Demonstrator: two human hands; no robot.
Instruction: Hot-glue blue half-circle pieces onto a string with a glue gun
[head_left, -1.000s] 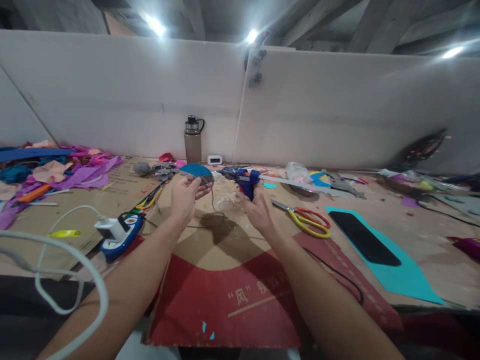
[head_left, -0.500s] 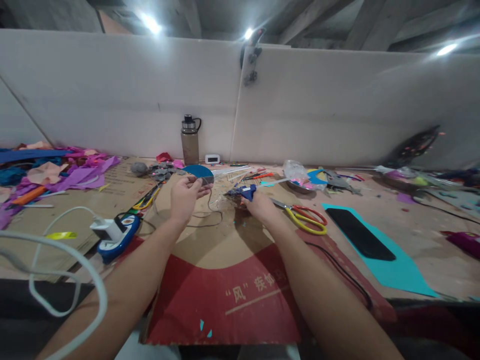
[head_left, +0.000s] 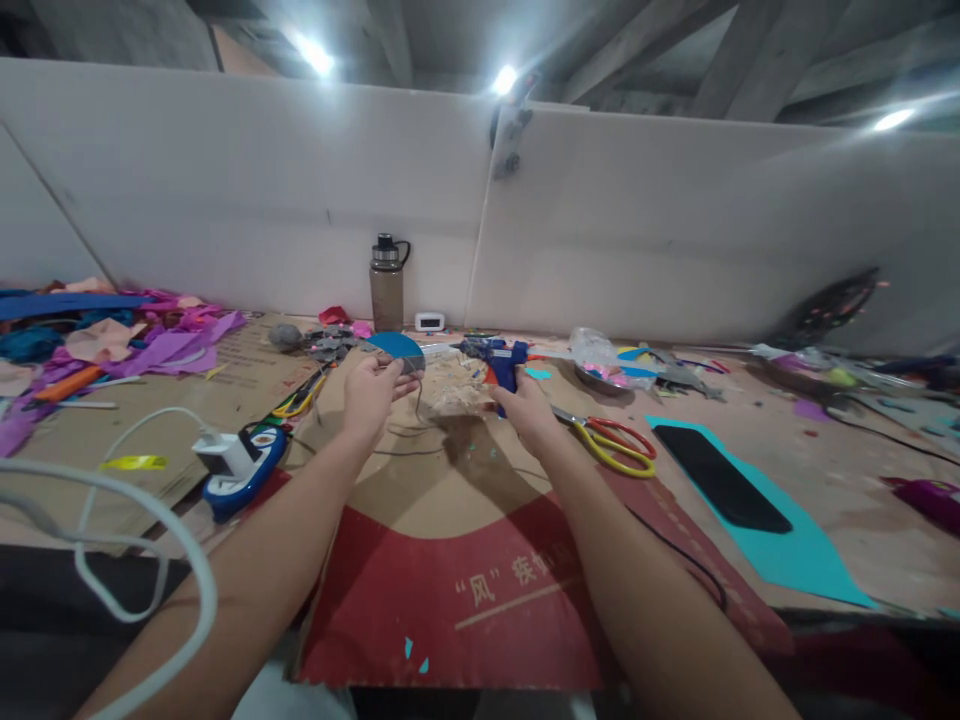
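Note:
Pinched in my left hand (head_left: pixel 375 395) is a round blue-and-grey disc (head_left: pixel 396 346), its blue upper part standing above the fingers. A thin dark cord (head_left: pixel 418 400) hangs down beside those fingertips. My right hand (head_left: pixel 523 402) grips the handle of a blue hot glue gun (head_left: pixel 504 358), whose nozzle points left, towards the disc but apart from it. Below the gun, crumpled clear film and dried glue bits (head_left: pixel 454 388) lie on the brown and red cardboard (head_left: pixel 442 510). Scissors (head_left: pixel 611 440) with red and yellow handles rest just right of my right wrist.
A blue power strip (head_left: pixel 244 485) with a white plug and looping cables lies left. A water bottle (head_left: pixel 386 285) stands by the partition. On the right, a black phone (head_left: pixel 720 478) lies on turquoise sheet (head_left: pixel 810 560). Purple crepe paper (head_left: pixel 180 345) is heaped far left.
My right hand has raised the glue gun, turning it more upright with its handle now showing. My left hand keeps the disc in nearly the same place. The view has shifted slightly.

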